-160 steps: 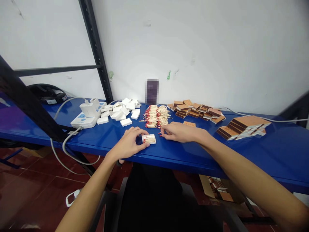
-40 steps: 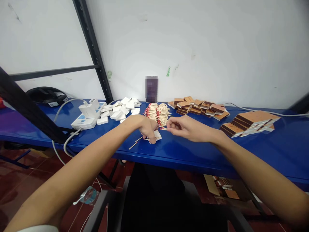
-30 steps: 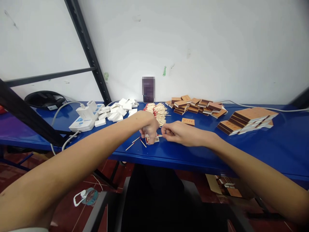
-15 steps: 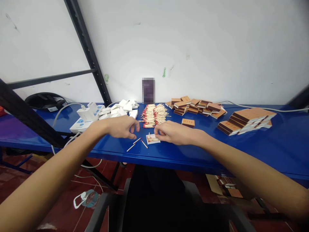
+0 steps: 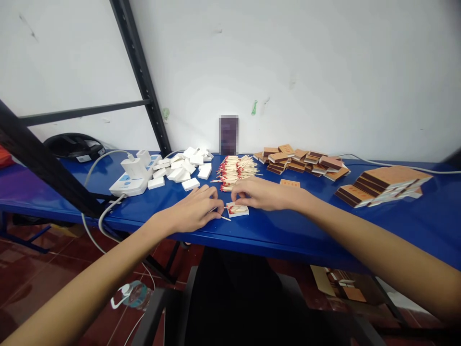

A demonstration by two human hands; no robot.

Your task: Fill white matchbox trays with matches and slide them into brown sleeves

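Note:
A small white matchbox tray [image 5: 239, 214] lies near the front of the blue table, with red-headed matches [image 5: 236, 208] inside it. My right hand [image 5: 264, 193] is curled over its right and far side, thumb and fingers closed on the tray. To the left, my left hand [image 5: 198, 209] rests low at the table, fingertips pinched together on loose matches. One loose match [image 5: 226, 218] pokes out in front of those fingertips, close to the tray. Just beyond both hands is a big pile of matches [image 5: 237, 170].
White empty trays [image 5: 180, 166] are heaped at the left, beside a power strip [image 5: 131, 182] with plugs. Brown matchboxes [image 5: 302, 161] lie in a heap at the back right, and others form a stack [image 5: 382, 182]. A black metal post [image 5: 142, 72] rises at the left.
My left hand has come down and to the right, from above the table to the loose matches beside the tray. My right hand stays at the tray. The view has shifted slightly.

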